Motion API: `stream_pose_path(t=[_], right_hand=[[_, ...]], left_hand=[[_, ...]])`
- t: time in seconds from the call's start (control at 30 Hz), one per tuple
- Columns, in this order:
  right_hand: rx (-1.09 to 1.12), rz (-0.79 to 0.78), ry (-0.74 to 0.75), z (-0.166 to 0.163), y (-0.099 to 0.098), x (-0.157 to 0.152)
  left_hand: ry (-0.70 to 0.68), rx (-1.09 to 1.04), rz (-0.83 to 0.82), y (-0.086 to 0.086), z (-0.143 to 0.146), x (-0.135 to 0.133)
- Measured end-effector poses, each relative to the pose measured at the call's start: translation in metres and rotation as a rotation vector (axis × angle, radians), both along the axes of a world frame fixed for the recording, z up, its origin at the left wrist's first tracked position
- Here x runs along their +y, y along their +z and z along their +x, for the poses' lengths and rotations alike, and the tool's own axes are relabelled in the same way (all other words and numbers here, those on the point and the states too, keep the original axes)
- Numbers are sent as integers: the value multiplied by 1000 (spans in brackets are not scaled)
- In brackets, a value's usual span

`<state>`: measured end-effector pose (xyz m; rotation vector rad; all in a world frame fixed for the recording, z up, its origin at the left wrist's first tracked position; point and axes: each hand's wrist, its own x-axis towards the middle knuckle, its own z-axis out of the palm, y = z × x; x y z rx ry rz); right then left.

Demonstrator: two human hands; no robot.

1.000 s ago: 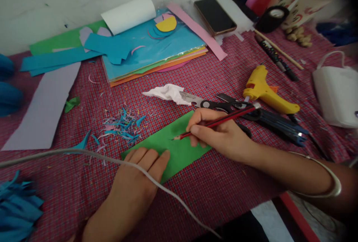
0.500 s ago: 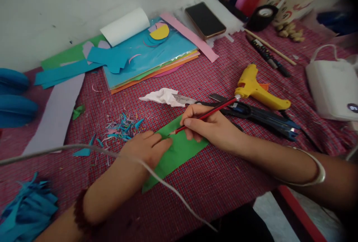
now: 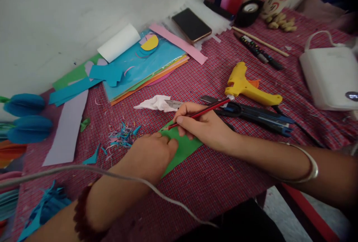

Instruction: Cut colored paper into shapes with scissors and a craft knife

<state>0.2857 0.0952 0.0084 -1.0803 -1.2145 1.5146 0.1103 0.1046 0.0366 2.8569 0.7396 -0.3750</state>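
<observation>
A green paper strip lies on the red checked cloth in front of me. My left hand lies on its left part with fingers pressed flat and covers most of it. My right hand pinches a red pencil whose tip touches the green paper just above my left fingertips. A silver bangle sits on my right wrist.
Behind the hands lie black scissors, a yellow glue gun, a crumpled white tissue and blue paper scraps. Farther back: a coloured paper stack, a phone, pens, tape and paper cups. A white box stands right; a grey cable crosses my left arm.
My left hand has slid up and to the right over the green paper, toward the pencil tip. The right hand with the pencil has shifted slightly left. The view has panned.
</observation>
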Motion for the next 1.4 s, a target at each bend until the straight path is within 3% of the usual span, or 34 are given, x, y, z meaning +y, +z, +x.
stream_pose_path(t=[0.13,0.23,0.37,0.47,0.73,1.07,1.4], right_hand=[[35,-3,23,2,1,0],[38,-48,78,5,4,-2],[-21,-40,127,8,7,-3],[-107,53,157,8,4,-3],[-269,201,329,5,-3,-7],[-401,327,267,3,-9,-11],[-442,371,340,3,-10,-13]], left_hand=[[64,73,153,7,-6,-9],[117,-118,305,-9,-22,-30],[164,-189,293,-35,-33,-58],[158,-195,299,-44,-31,-66],[158,-220,337,-43,-29,-68],[148,-345,295,-40,-30,-68],[160,-350,269,-43,-30,-68]])
